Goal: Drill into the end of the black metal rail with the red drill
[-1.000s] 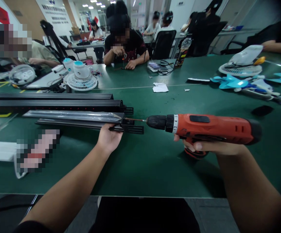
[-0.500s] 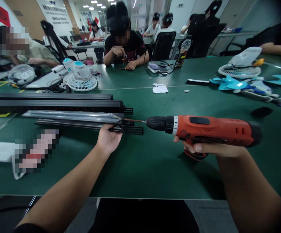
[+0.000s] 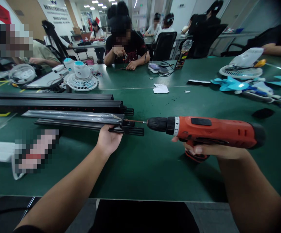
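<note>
My right hand (image 3: 198, 150) is wrapped round the grip of a red and black cordless drill (image 3: 223, 131), which lies level and points left. Its long thin bit (image 3: 138, 121) reaches to the end of a black metal profile (image 3: 79, 116) with a clear plastic film on top. Whether the tip is inside the end piece, I cannot make out. My left hand (image 3: 110, 139) grips that profile from below near its right end, thumb at the side; some of its fingers are hidden underneath. Slotted black tabs (image 3: 137, 131) stick out beside the bit.
Behind lie more long black profiles (image 3: 53, 104). White fan parts (image 3: 82, 81) stand at the back left, blue fan blades (image 3: 230, 84) at the right. A paper scrap (image 3: 161, 89) and a bottle (image 3: 184, 53) are farther back. Across the table (image 3: 140, 174) sits a person (image 3: 126, 45) handling a small tool.
The drill appears very slightly farther right and lower in the picture, as does much of the scene. Both hands keep their hold.
</note>
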`<control>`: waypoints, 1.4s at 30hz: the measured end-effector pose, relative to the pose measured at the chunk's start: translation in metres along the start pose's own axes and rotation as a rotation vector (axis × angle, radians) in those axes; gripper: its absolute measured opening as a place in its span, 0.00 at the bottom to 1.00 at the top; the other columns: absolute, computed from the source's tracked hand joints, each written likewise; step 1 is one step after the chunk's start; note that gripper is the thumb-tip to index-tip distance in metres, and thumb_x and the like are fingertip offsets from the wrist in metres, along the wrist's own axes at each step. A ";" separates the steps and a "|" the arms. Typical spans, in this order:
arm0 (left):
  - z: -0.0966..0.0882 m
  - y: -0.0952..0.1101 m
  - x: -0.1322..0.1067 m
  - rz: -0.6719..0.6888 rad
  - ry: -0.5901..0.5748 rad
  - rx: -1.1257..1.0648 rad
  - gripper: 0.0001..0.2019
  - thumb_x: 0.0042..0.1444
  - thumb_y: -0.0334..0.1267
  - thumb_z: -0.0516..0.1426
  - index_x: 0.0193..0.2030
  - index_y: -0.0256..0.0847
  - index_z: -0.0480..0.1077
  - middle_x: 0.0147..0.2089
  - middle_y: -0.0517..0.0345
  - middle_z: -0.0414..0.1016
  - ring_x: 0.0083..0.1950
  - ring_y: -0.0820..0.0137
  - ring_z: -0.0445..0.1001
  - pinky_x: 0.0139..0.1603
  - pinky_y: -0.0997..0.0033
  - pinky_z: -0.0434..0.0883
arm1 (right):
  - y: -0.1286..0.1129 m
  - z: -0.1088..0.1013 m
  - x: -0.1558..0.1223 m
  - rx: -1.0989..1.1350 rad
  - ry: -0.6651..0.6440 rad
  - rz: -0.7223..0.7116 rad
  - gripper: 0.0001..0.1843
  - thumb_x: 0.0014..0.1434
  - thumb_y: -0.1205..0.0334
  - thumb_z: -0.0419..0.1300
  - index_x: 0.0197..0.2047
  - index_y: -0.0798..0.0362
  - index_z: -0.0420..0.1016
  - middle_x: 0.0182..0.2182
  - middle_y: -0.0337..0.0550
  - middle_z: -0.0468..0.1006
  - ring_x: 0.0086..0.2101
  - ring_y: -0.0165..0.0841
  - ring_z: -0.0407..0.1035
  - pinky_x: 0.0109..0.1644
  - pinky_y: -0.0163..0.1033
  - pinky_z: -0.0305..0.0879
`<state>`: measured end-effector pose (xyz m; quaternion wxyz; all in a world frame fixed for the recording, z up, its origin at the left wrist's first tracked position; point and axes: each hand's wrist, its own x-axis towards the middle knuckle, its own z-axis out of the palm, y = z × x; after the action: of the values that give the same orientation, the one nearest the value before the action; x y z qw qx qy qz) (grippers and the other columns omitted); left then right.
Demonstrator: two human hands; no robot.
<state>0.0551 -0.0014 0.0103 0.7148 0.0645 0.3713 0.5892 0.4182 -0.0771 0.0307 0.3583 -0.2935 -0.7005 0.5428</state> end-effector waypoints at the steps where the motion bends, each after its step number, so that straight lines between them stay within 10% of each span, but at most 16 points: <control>1: 0.002 0.000 -0.001 0.000 0.013 0.000 0.28 0.60 0.25 0.56 0.66 0.35 0.80 0.49 0.46 0.90 0.46 0.61 0.89 0.55 0.64 0.85 | 0.001 -0.001 -0.001 0.003 0.002 -0.002 0.20 0.73 0.55 0.76 0.65 0.50 0.88 0.30 0.37 0.80 0.24 0.31 0.74 0.27 0.36 0.81; 24: -0.012 0.000 0.010 0.009 -0.058 0.015 0.29 0.58 0.26 0.57 0.66 0.39 0.80 0.53 0.47 0.90 0.53 0.57 0.89 0.64 0.56 0.83 | -0.005 0.008 0.000 -0.136 0.167 0.032 0.12 0.70 0.56 0.78 0.54 0.49 0.93 0.27 0.39 0.81 0.24 0.31 0.73 0.27 0.34 0.82; 42: -0.003 0.001 0.004 0.001 -0.019 -0.001 0.30 0.58 0.25 0.56 0.68 0.39 0.79 0.52 0.46 0.91 0.52 0.56 0.91 0.60 0.57 0.87 | -0.001 0.005 -0.003 -0.006 0.023 0.030 0.13 0.74 0.55 0.74 0.58 0.48 0.88 0.29 0.38 0.80 0.22 0.31 0.73 0.23 0.36 0.79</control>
<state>0.0526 0.0012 0.0069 0.7181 0.0700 0.3640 0.5890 0.4157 -0.0818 0.0300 0.3574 -0.3114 -0.6933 0.5427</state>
